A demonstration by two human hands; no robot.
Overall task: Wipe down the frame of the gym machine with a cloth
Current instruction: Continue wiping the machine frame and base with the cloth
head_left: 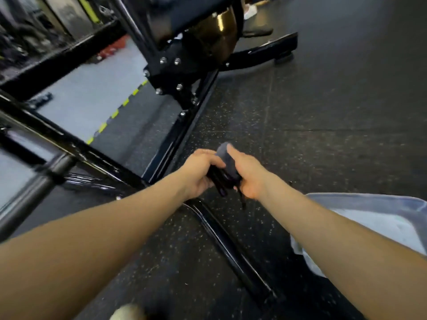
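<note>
A folded grey fabric cloth [225, 158] is gripped by both hands above the speckled black rubber floor [323, 135], its long axis pointing away from the person. It is pinched by the left hand [201, 173] and clasped by the right hand [248, 174], just beside the glossy black steel frame [184, 130] of the gym machine.

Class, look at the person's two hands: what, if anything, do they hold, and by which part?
Both hands hold one dark grey cloth: the right hand grips its upper bunched end, the left hand its lower side.
</note>
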